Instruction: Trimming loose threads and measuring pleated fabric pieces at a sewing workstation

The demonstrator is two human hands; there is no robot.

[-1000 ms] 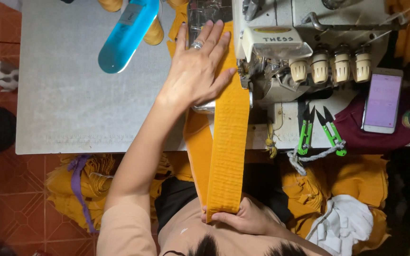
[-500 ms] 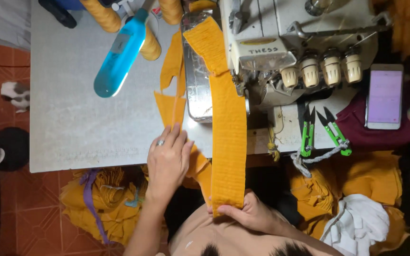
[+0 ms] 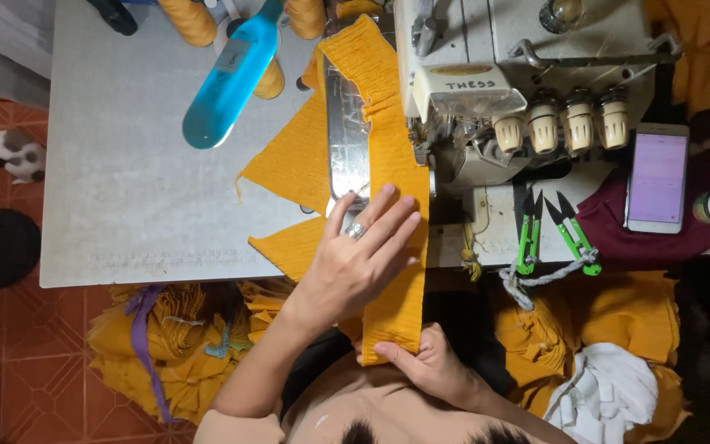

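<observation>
Ribbed orange strip (image 3: 392,164) lies lengthwise over the sewing machine (image 3: 486,90) bed, gathered into folds at the far end beside the machine head, running back toward the person and hanging off the near edge of the counter (image 3: 125,197). A flat orange fabric piece (image 3: 293,164) sits on the side of the strip away from the machine, touching its edge.

Left hand (image 3: 355,263): spread flat, palm down, fingers extended across the strip and the near corner of the flat piece, just on the person's side of the machine's metal plate. It presses; it grips nothing. Ring on one finger.

Right hand (image 3: 429,366): below the counter edge, well back from the machine, thumb and fingers closed on the hanging end of the strip.

Risk, as judged: the left fingertips point toward the needle area of the machine; if the cloth feeds while the hand rides with it, they could be drawn close. Uneven pull from the right hand could skew the strip off the flat piece's edge. The folds near the machine head could be caught doubled.

Beyond the machine, on the side away from the strip: two green thread snips (image 3: 548,234), a phone (image 3: 656,177) on maroon cloth.
</observation>
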